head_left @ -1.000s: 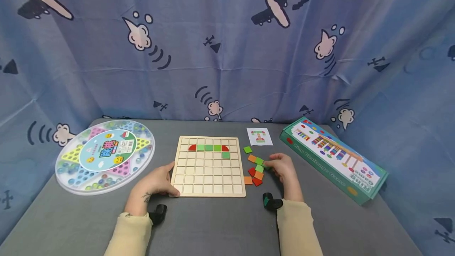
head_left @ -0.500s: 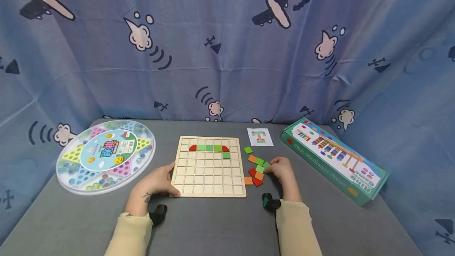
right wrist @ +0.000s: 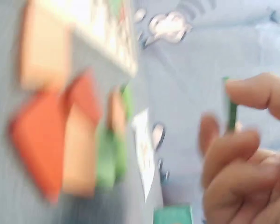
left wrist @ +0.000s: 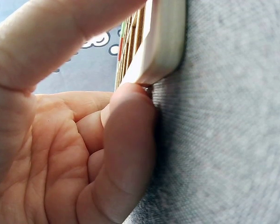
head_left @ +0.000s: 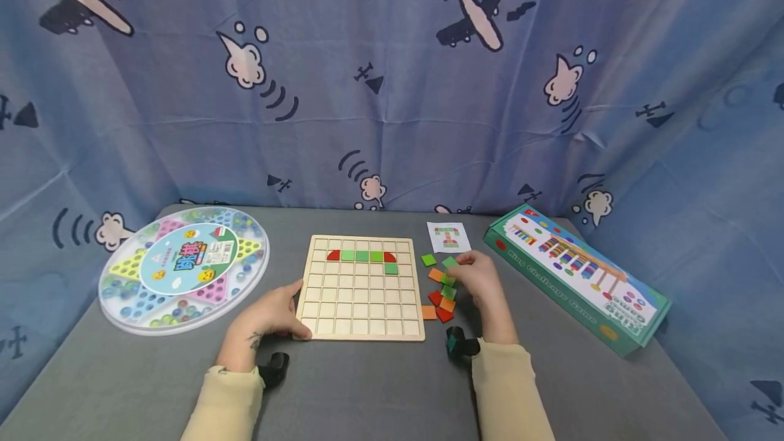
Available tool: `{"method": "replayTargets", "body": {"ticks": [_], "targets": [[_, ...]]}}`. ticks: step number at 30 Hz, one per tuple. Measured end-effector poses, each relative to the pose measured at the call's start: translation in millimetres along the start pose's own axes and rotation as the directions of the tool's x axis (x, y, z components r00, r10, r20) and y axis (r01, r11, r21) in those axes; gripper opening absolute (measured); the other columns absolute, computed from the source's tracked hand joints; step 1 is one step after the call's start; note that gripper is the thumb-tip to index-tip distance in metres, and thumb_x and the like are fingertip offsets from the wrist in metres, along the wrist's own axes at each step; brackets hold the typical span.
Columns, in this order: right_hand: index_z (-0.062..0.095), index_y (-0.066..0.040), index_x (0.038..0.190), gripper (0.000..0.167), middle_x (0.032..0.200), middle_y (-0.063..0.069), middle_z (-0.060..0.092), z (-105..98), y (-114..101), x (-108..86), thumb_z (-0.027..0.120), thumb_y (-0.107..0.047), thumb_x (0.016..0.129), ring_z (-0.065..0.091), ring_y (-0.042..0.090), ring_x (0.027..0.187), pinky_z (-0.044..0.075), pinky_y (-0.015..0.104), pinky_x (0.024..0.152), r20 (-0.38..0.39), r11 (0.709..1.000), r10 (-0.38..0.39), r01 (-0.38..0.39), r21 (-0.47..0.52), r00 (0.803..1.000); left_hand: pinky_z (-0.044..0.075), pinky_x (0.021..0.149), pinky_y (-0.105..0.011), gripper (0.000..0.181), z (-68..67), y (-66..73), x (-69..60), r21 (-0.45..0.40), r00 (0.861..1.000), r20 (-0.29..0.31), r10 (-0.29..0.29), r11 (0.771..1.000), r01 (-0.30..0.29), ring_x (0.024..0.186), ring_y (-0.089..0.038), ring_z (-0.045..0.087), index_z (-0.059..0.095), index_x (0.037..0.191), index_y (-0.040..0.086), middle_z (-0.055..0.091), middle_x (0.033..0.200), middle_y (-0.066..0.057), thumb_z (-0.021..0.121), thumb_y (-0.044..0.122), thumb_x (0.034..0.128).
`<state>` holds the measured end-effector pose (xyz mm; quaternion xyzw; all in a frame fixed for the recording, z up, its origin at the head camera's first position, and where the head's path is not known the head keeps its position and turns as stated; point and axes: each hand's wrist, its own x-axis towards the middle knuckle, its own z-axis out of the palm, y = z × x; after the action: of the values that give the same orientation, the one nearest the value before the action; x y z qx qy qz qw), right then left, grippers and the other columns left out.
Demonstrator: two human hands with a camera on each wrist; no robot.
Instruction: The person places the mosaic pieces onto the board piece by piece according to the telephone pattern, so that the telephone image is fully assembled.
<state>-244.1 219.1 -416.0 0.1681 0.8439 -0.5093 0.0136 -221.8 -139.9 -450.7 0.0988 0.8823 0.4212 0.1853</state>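
Observation:
A wooden grid board [head_left: 358, 295] lies on the grey table, with a row of red and green pieces in its upper part and one green square below the row's right end. The left hand [head_left: 269, 317] rests at its lower left, thumb and fingers against the edge; in the left wrist view the board's corner [left wrist: 161, 51] touches a fingertip. The right hand [head_left: 480, 281] pinches a green square [head_left: 450, 263] above the loose pieces. The right wrist view shows that green piece [right wrist: 232, 112] edge-on between thumb and finger. Loose orange, red and green pieces [head_left: 429, 312] lie right of the board.
A small white card [head_left: 448, 237] with a printed coloured pattern lies behind the loose pieces. On the right stands a long green game box [head_left: 576, 278]. A round marble game board [head_left: 184, 271] lies on the left. A blue patterned curtain [head_left: 392, 87] hangs behind the table.
The right hand has lifted a green square from the right side of the loose pieces and moved it away from the body, toward the card. The left hand stays at the board.

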Motion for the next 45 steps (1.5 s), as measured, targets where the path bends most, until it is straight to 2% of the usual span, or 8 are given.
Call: {"method": "replayTargets", "body": {"ticks": [3, 8, 13, 17, 25, 31, 38, 45], "targets": [[0.051, -0.001, 0.102, 0.031, 0.065, -0.001, 0.047, 12, -18, -2.0, 0.064, -0.002, 0.074, 0.039, 0.012, 0.05, 0.031, 0.025, 0.046, 0.059, 0.981, -0.08, 0.068, 0.183, 0.995, 0.041, 0.045, -0.029, 0.111, 0.0, -0.5, 0.7, -0.007, 1.0, 0.001, -0.005, 1.0, 0.005, 0.044, -0.013, 0.045, 0.023, 0.146, -0.001, 0.054, 0.058, -0.006, 0.085, 0.005, 0.0542], [0.052, -0.006, 0.101, 0.027, 0.065, -0.007, 0.054, 42, -41, -4.9, 0.061, 0.005, 0.078, 0.041, 0.007, 0.048, 0.03, 0.022, 0.044, 0.12, 0.871, -0.237, 0.156, 0.465, 0.964, 0.041, 0.045, -0.029, 0.11, 0.5, -0.3, 0.2, 0.019, 1.0, -0.015, -0.015, 1.0, 0.015, 0.044, -0.014, 0.045, 0.024, 0.145, -0.001, 0.054, 0.058, -0.006, 0.085, 0.006, 0.054], [0.058, -0.005, 0.103, 0.028, 0.069, -0.008, 0.057, 81, -54, -5.7, 0.061, 0.008, 0.078, 0.044, 0.005, 0.05, 0.031, 0.02, 0.045, 0.143, 0.794, -0.316, 0.179, 0.581, 0.938, 0.041, 0.045, -0.029, 0.11, 0.6, 0.3, 0.0, 0.029, 1.0, -0.019, -0.012, 0.999, 0.013, 0.045, -0.014, 0.045, 0.025, 0.145, -0.001, 0.054, 0.059, -0.007, 0.085, 0.007, 0.0537], [0.058, 0.002, 0.113, 0.036, 0.07, -0.007, 0.055, 113, -58, -5.4, 0.062, 0.009, 0.079, 0.043, 0.005, 0.049, 0.028, 0.019, 0.042, 0.193, 0.786, -0.319, 0.146, 0.6, 0.928, 0.04, 0.045, -0.029, 0.11, 0.4, 0.7, 0.4, 0.021, 1.0, -0.013, -0.012, 1.0, 0.012, 0.044, -0.014, 0.045, 0.024, 0.145, -0.001, 0.054, 0.059, -0.006, 0.085, 0.007, 0.0538], [0.059, -0.001, 0.115, 0.039, 0.072, -0.001, 0.056, 153, -67, -8.2, 0.067, 0.004, 0.077, 0.042, 0.009, 0.05, 0.03, 0.024, 0.047, 0.265, 0.905, -0.165, 0.039, 0.424, 0.95, 0.04, 0.046, -0.028, 0.11, 0.9, 0.6, 3.2, 0.026, 0.999, -0.014, -0.036, 0.999, 0.036, 0.044, -0.013, 0.045, 0.024, 0.145, -0.001, 0.055, 0.058, -0.006, 0.085, 0.008, 0.0543], [0.062, -0.003, 0.1, 0.032, 0.094, 0.009, 0.057, 165, -77, -3.8, 0.071, 0.006, 0.07, 0.042, 0.012, 0.052, 0.035, 0.026, 0.048, 0.242, 0.985, -0.101, 0.062, 0.162, 0.965, 0.041, 0.046, -0.028, 0.111, 0.5, -0.4, 3.0, 0.023, 0.999, -0.014, -0.037, 0.999, 0.037, 0.043, -0.013, 0.045, 0.023, 0.145, -0.002, 0.056, 0.057, -0.006, 0.086, 0.008, 0.0543], [0.063, -0.006, 0.09, 0.026, 0.093, 0.007, 0.06, 170, -80, -1.0, 0.077, -0.003, 0.068, 0.05, 0.017, 0.071, 0.042, 0.029, 0.061, 0.235, 0.981, -0.117, 0.149, -0.122, 0.965, 0.041, 0.046, -0.029, 0.112, 0.5, -1.0, 2.6, 0.023, 0.999, -0.011, -0.035, 0.999, 0.035, 0.043, -0.014, 0.045, 0.022, 0.146, -0.001, 0.056, 0.057, -0.007, 0.086, 0.009, 0.0545], [0.065, -0.01, 0.089, 0.023, 0.078, 0.002, 0.063, 176, -82, -0.3, 0.077, -0.007, 0.07, 0.052, 0.015, 0.055, 0.041, 0.028, 0.053, 0.228, 0.954, -0.071, 0.133, -0.27, 0.971, 0.042, 0.045, -0.029, 0.111, 0.2, 0.8, 1.8, 0.014, 0.999, -0.014, -0.032, 0.999, 0.032, 0.043, -0.014, 0.046, 0.023, 0.145, -0.001, 0.056, 0.058, -0.007, 0.086, 0.008, 0.0542]]}}
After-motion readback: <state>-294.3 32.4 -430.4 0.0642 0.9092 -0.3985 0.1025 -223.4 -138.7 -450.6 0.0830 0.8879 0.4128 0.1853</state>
